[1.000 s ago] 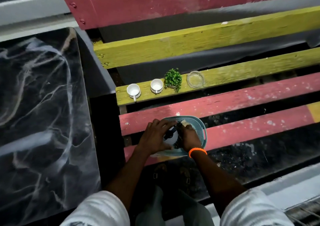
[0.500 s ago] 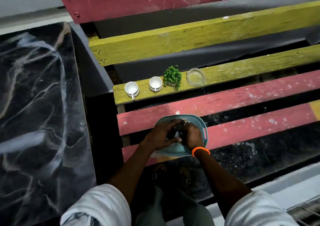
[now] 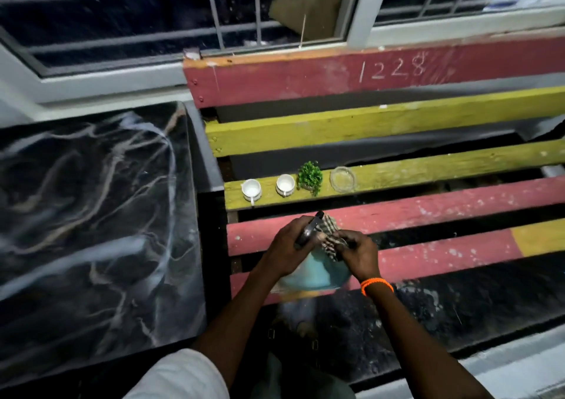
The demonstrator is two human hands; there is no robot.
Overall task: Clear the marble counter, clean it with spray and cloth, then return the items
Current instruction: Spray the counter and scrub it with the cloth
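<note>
The black marble counter (image 3: 91, 215) fills the left side, with nothing standing on it. On a yellow bench slat sit two white cups (image 3: 251, 189) (image 3: 285, 184), a small green plant (image 3: 310, 178) and a clear glass dish (image 3: 342, 178). Over the teal basket (image 3: 315, 276), my left hand (image 3: 290, 242) grips a dark spray bottle (image 3: 310, 230) by its trigger head. My right hand (image 3: 357, 253) holds a checked cloth (image 3: 331, 239) right beside the bottle.
The red and yellow slatted bench (image 3: 428, 215) runs to the right, with gaps between slats. A barred window (image 3: 214, 10) is behind. A dark gap (image 3: 214, 245) separates the counter from the bench.
Both hands have risen out of the basket, lifting the spray bottle and the checked cloth clear of it. The camera has tilted up, and the window now shows.
</note>
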